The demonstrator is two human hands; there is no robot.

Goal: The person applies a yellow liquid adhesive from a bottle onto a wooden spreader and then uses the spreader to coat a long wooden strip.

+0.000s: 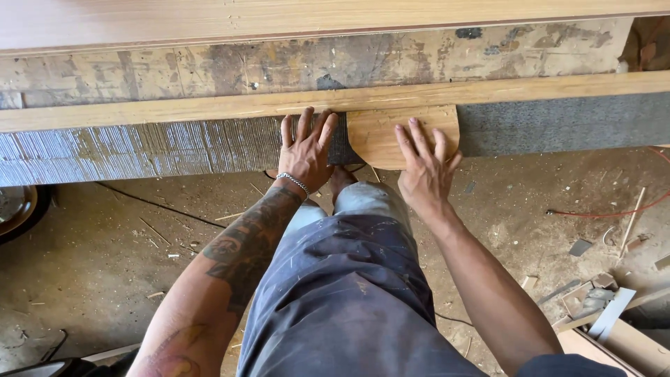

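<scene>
A small wooden piece [380,132] with a rounded lower left corner lies on the workbench edge, against a long wooden strip [174,112]. My right hand [424,166] lies flat on the piece's lower right part, fingers spread. My left hand [307,148] rests flat just left of the piece, fingertips touching the long strip, palm over the dark grooved bench surface [139,148]. A silver bracelet [293,181] circles my left wrist. Neither hand grips anything.
A worn, stained bench top [279,66] runs behind the strip, with a pale board [279,17] further back. Below is a dusty concrete floor [105,237] with wood chips, a red cable [614,209] at right and offcuts [614,314] at lower right.
</scene>
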